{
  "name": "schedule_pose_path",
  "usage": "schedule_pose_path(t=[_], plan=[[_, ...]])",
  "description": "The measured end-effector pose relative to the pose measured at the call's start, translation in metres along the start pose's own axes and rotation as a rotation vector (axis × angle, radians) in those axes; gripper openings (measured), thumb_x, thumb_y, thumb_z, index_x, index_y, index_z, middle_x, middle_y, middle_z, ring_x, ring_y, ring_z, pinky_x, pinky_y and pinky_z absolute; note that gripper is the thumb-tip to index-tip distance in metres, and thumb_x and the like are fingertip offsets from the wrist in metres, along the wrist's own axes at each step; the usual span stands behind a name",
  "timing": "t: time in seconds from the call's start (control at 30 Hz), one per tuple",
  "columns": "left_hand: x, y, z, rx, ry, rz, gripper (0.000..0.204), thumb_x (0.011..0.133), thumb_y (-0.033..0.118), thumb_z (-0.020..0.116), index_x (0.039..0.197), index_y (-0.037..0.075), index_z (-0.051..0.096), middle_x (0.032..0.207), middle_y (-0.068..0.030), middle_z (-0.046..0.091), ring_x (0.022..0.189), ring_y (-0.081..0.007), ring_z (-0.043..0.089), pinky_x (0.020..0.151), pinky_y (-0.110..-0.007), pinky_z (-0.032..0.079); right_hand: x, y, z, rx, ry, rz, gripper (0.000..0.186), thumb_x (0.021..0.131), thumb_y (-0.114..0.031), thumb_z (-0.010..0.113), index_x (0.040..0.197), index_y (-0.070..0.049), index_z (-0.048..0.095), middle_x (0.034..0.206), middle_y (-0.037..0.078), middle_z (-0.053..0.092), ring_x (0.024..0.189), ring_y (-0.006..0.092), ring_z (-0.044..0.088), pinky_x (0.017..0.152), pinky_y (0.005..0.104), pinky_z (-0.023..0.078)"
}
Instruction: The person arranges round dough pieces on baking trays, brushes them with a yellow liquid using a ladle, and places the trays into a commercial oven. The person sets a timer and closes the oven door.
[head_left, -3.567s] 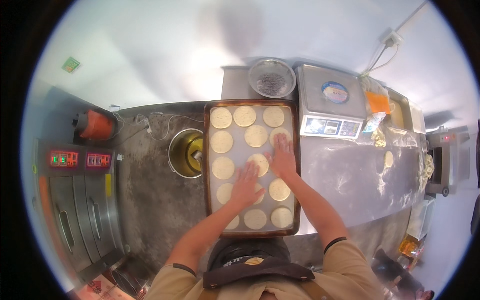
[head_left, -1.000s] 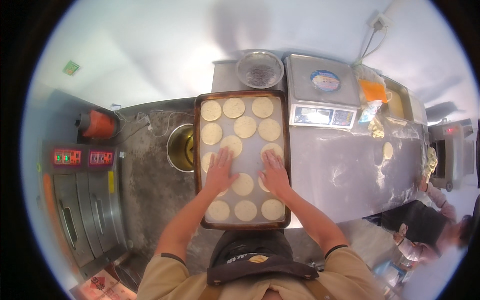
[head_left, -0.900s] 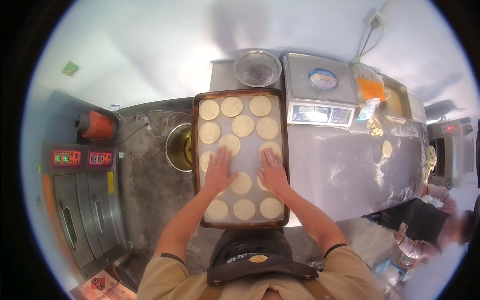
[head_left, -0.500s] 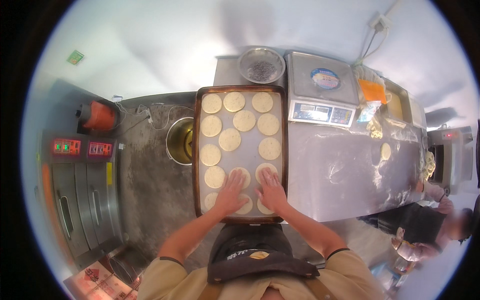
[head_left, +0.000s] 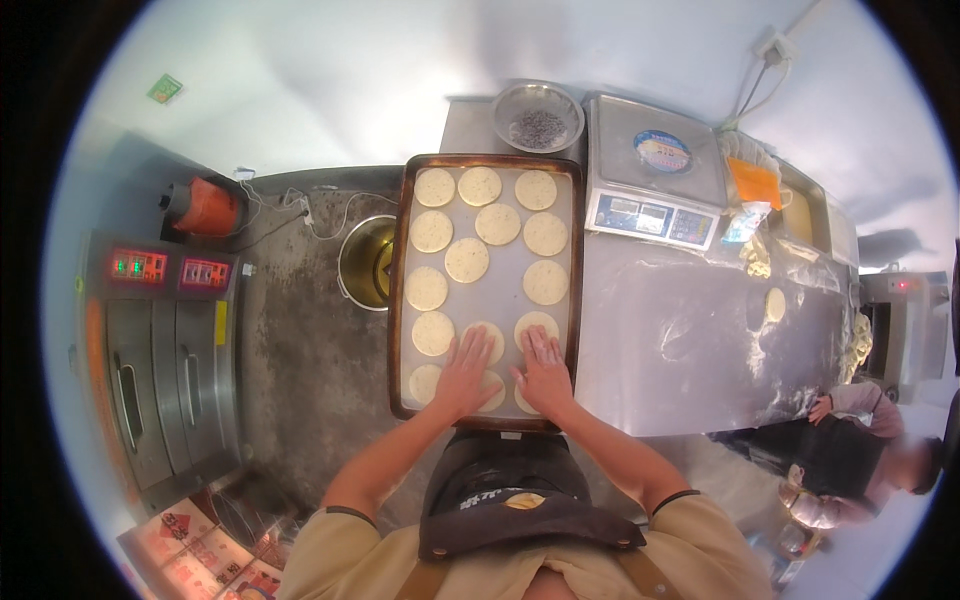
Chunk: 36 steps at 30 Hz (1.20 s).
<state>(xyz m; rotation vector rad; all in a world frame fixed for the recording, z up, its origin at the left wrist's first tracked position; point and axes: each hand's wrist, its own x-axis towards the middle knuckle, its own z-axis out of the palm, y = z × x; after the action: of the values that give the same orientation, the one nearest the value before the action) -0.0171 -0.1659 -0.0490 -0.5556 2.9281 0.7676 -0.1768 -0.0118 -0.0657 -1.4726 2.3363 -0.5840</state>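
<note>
The left hand (head_left: 465, 375) rests flat and stretched out over pale dough rounds (head_left: 466, 260) in the near part of the baking tray (head_left: 505, 305). The right hand (head_left: 545, 378), also flattened, fingers extended, covers rounds near the tray's right rim. The other rounds lie in loose rows across the tray. Left of the tray sits a metal pot (head_left: 366, 262); beyond its far edge, a steel bowl (head_left: 538, 117); to its right, a scale (head_left: 655, 165) and a flour-dusted counter (head_left: 680, 340).
</note>
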Motion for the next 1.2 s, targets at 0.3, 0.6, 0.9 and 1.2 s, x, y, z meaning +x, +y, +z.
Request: schedule_pose_path(t=[0.3, 0.6, 0.9, 1.2], plan=[[0.007, 0.01, 0.016, -0.06, 0.007, 0.004, 0.099, 0.083, 0.04, 0.079, 0.163, 0.004, 0.032, 0.173, -0.0212, 0.023, 0.161, -0.0407, 0.019, 0.128, -0.06, 0.018, -0.003, 0.003, -0.003, 0.014, 0.004, -0.002, 0.081, 0.093, -0.031, 0.074, 0.157, 0.003, 0.039, 0.163, 0.022, 0.039, 0.155, 0.0361, 0.033, 0.126, 0.0515, 0.028], [0.002, 0.013, 0.007, -0.035, 0.009, -0.074, 0.098, 0.086, 0.043, 0.077, 0.163, 0.003, 0.031, 0.172, -0.024, 0.022, 0.161, -0.0425, 0.017, 0.129, -0.061, 0.015, -0.003, 0.002, -0.008, -0.016, 0.011, -0.016, 0.081, 0.095, -0.038, 0.071, 0.156, 0.006, 0.038, 0.163, 0.023, 0.037, 0.155, 0.0375, 0.031, 0.126, 0.052, 0.028], [-0.015, -0.011, -0.002, 0.051, 0.161, -0.487, 0.109, 0.086, 0.048, 0.077, 0.166, 0.001, 0.02, 0.172, -0.0296, 0.014, 0.162, -0.0434, 0.007, 0.129, -0.062, 0.007, 0.0, -0.012, -0.004, -0.034, -0.013, 0.009, 0.084, 0.095, -0.041, 0.071, 0.156, 0.007, 0.037, 0.162, 0.023, 0.038, 0.155, 0.0379, 0.032, 0.126, 0.0527, 0.028], [-0.024, -0.002, 0.011, 0.002, 0.164, -0.573, 0.11, 0.084, 0.043, 0.079, 0.167, 0.001, 0.02, 0.174, -0.0271, 0.013, 0.162, -0.0418, 0.009, 0.128, -0.061, 0.008, 0.009, -0.034, 0.012, 0.08, -0.079, -0.153, 0.08, 0.094, -0.036, 0.071, 0.156, 0.004, 0.04, 0.162, 0.023, 0.04, 0.155, 0.0374, 0.033, 0.126, 0.0537, 0.029]])
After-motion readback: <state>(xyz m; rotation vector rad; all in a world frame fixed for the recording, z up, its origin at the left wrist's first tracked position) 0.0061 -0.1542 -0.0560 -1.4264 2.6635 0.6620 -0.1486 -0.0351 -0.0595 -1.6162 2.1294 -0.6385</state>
